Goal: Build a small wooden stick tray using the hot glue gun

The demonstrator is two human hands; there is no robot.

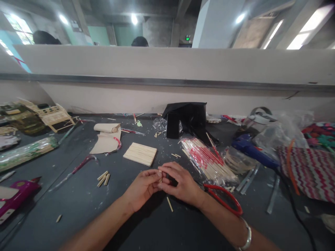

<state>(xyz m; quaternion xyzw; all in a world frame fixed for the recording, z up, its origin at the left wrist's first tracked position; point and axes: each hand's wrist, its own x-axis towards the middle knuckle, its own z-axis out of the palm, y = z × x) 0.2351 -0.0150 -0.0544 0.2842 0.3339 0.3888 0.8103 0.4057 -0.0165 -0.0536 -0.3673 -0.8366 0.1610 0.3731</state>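
My left hand (143, 186) and my right hand (181, 183) meet at the fingertips just above the dark table. Both are closed, pinching what looks like a short wooden stick (160, 177), mostly hidden by the fingers. Beyond them lies a flat panel of pale wooden sticks (140, 153) set side by side. Several short stick pieces (103, 178) rest to the left, and a single thin stick (170, 204) lies just below my hands. By my right wrist are the red handles (237, 208) of a cutting tool, its blades largely hidden by my arm.
A plastic bag of red-tipped sticks (206, 158) and a blue corded tool (255, 150) are on the right. At left are a magenta tool (19, 195), a wrapped bundle (28, 152) and a small wooden model (56, 115). A pale partition (146, 97) borders the table's back.
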